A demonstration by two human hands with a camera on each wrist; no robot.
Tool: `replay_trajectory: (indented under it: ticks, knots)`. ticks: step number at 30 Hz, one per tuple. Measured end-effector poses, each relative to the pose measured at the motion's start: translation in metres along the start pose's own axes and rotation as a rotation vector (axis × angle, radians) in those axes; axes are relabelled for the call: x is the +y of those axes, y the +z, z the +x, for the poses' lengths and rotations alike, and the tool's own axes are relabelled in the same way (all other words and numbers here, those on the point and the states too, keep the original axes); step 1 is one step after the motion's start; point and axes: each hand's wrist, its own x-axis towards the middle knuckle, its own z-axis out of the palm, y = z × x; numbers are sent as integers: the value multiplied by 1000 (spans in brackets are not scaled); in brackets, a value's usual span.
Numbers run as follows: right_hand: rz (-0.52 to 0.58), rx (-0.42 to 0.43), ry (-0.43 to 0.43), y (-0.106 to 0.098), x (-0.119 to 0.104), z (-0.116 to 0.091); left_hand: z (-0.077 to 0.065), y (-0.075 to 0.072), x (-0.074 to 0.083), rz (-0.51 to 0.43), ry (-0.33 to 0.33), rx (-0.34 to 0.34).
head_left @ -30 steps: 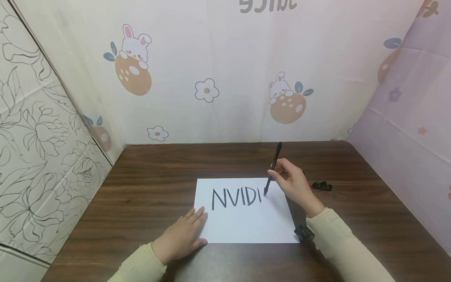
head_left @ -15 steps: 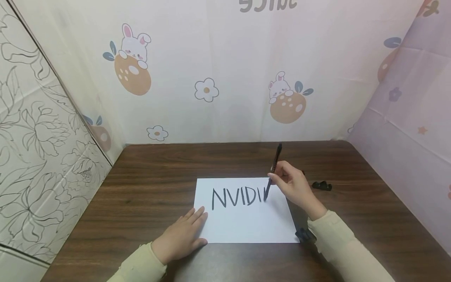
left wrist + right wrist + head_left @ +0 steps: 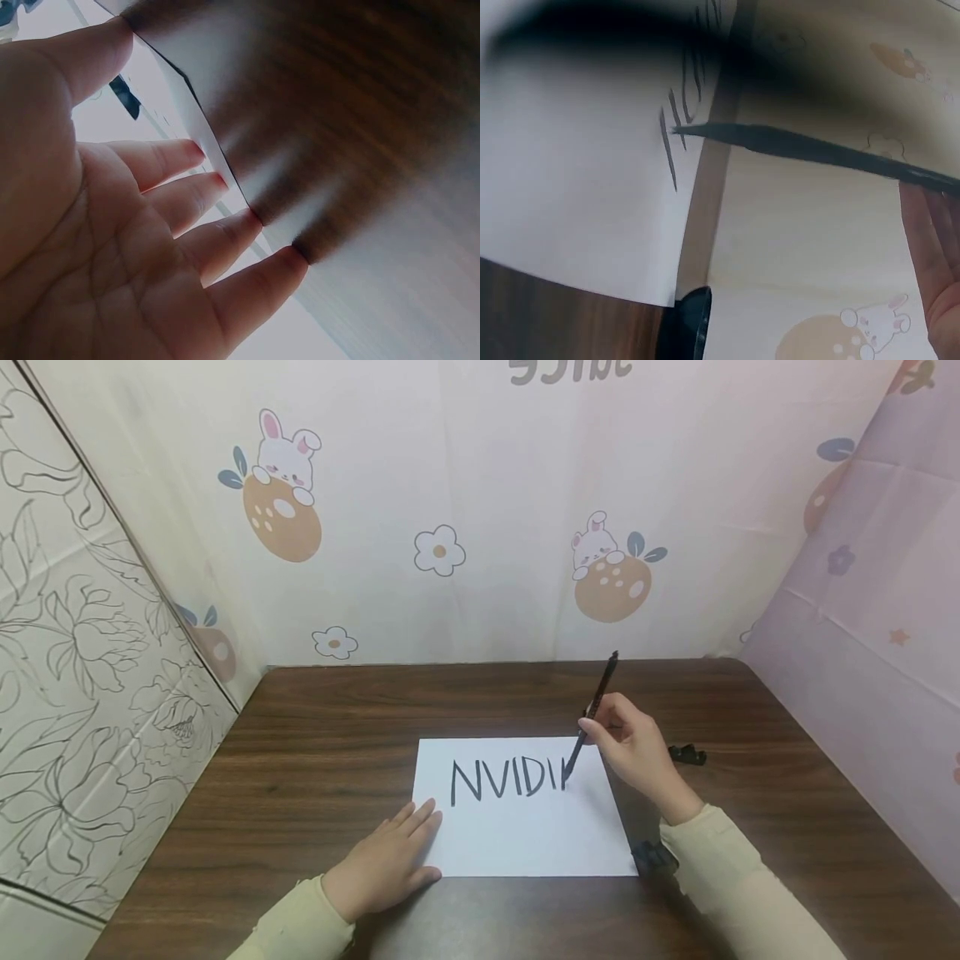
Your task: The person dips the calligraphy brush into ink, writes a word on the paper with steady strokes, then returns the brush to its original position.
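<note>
A white sheet of paper [image 3: 517,843] lies on the table, with dark handwritten letters [image 3: 498,779] reading NVIDI and a further slanted stroke after them. My right hand [image 3: 637,747] pinches a black brush pen [image 3: 596,706] between thumb and fingers, its top leaning back to the right. In the right wrist view, the tapered tip of the brush pen [image 3: 757,139] is close to the upper part of the last stroke [image 3: 668,154]. My left hand [image 3: 386,864] lies flat with fingers spread over the paper's left edge; in the left wrist view its fingertips [image 3: 289,259] reach that edge.
A small black object [image 3: 687,754] lies on the brown wooden table [image 3: 315,735], right of the paper. Another dark thing [image 3: 655,856] is beside the right sleeve at the paper's lower right corner. A patterned curtain [image 3: 510,610] rises behind the table.
The right hand and brush pen moved down, adding a slanted stroke after the last I, then went back up and right, the pen leaning further right. The left hand stayed still.
</note>
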Motion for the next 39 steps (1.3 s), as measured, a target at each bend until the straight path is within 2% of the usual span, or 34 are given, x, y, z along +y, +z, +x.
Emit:
replay_trajectory:
  ticks: [9, 12, 19, 28, 39]
  knots:
    - [50, 126, 54, -2, 10, 7, 0, 0, 0, 2, 0, 2]
    - [51, 142, 60, 0, 4, 8, 0, 0, 0, -2, -2, 0]
    - [51, 137, 70, 0, -16, 8, 1, 0, 0, -1, -2, -3]
    - [46, 137, 96, 5, 19, 4, 1, 0, 0, 0, 0, -6]
    - [14, 98, 99, 2, 21, -1, 1, 0, 0, -5, -6, -10]
